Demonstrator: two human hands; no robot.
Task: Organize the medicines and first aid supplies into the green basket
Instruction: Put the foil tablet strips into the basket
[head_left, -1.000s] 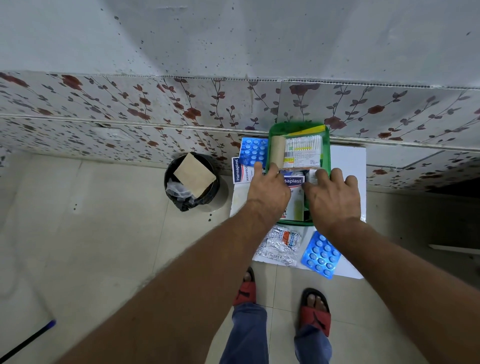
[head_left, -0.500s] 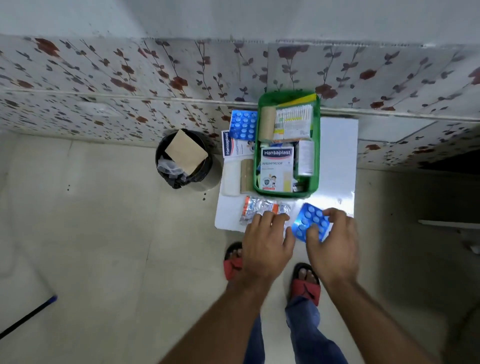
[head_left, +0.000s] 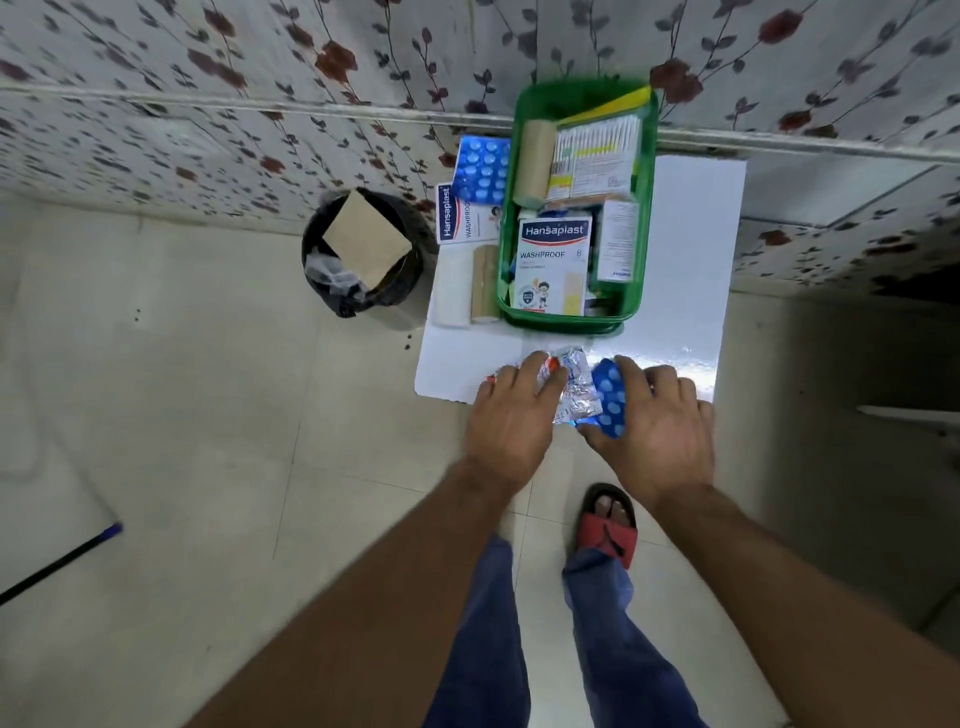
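L hand (head_left: 511, 415) pinches silver foil strips (head_left: 574, 387), R hand (head_left: 657, 423) grips blue blister pack (head_left: 609, 402), both at tabletop (head_left: 685, 270) near edge. Green basket (head_left: 644, 218) already crowded w/ boxes; loose foil could slip to floor.

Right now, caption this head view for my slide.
Both hands gather silver and blue pill strips before the green basket.

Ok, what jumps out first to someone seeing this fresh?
The green basket packed with boxes at the back of the white table. Then both hands at its near edge: the left hand on a silver pill strip, the right hand gripping a blue pill strip.
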